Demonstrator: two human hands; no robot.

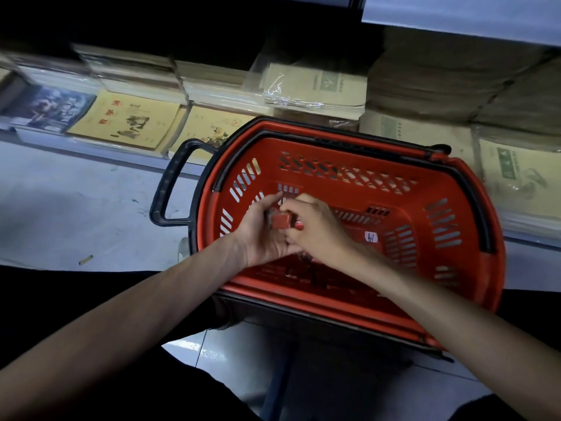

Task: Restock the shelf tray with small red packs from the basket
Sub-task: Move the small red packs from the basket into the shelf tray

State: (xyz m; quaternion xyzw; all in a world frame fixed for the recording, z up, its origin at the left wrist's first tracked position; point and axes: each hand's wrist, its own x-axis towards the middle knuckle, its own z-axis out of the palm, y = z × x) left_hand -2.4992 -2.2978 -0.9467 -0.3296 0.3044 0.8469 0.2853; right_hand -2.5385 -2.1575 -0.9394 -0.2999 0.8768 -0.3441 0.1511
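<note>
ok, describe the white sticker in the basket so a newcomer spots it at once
Find the red basket in front of the notebooks. Inside it, just right of the right hand, which pinches red packs, sits the sticker. It is the only white patch there, with handwritten marks.

White sticker (371, 237) inside the basket (303, 295) reads "61" or "19".

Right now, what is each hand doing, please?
Left hand: holds small red packs.
Right hand: pinches the same packs.
</note>
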